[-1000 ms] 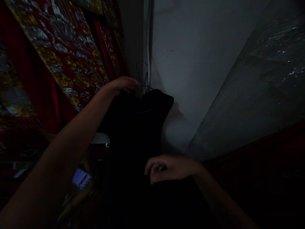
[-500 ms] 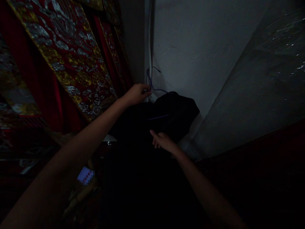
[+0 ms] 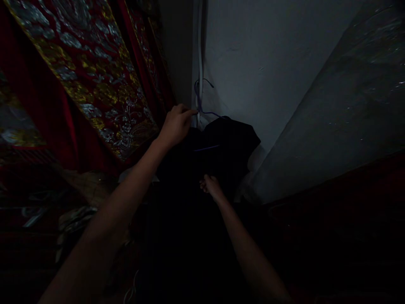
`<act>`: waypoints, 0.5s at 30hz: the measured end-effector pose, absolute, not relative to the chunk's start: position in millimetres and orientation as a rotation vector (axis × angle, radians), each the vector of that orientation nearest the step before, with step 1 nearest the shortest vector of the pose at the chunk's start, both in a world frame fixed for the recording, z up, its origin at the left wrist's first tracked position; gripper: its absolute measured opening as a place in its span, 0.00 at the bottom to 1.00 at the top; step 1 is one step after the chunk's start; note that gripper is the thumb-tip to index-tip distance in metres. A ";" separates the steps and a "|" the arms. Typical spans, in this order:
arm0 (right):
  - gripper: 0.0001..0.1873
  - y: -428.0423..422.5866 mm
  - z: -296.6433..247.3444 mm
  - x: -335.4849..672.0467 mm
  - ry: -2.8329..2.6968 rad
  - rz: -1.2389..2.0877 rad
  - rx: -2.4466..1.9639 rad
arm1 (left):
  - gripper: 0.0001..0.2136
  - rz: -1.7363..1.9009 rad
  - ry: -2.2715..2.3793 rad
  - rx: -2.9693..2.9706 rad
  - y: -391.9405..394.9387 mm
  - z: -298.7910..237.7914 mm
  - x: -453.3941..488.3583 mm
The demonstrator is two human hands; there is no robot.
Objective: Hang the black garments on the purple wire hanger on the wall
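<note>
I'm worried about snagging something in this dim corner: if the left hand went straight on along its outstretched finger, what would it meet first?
Probably the purple hanger, whose neck lies just at the fingertip of the left hand; depth is unclear here, so they may already touch.

Wall [image 3: 268,63] behind garment [image 3: 232,135], cloth [image 3: 101,80] left, open above

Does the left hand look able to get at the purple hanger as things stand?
Probably yes: the left hand is right beside the hanger, and nothing visible stands between them. Whether they touch is too dark to tell.
</note>
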State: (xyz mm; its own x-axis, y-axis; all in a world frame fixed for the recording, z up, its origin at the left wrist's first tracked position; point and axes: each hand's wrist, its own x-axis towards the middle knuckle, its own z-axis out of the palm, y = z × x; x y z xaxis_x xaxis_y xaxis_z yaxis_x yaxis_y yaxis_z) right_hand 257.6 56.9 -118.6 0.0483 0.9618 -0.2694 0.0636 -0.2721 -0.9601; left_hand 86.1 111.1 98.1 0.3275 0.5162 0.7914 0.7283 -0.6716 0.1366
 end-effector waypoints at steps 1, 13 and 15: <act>0.20 46.3 -122.9 256.0 -1.081 1.357 -1.471 | 0.14 -1.384 -1.167 -2.229 99.6 84.7 89.5; 0.28 -8.6 -149.3 258.1 -1.262 1.213 -1.153 | 0.20 -2.338 -1.855 -2.198 -25.3 -189.8 151.7; 0.27 -9.1 -145.7 257.8 -1.247 1.191 -1.128 | 0.17 -2.310 -1.805 -2.348 -23.5 -184.6 152.8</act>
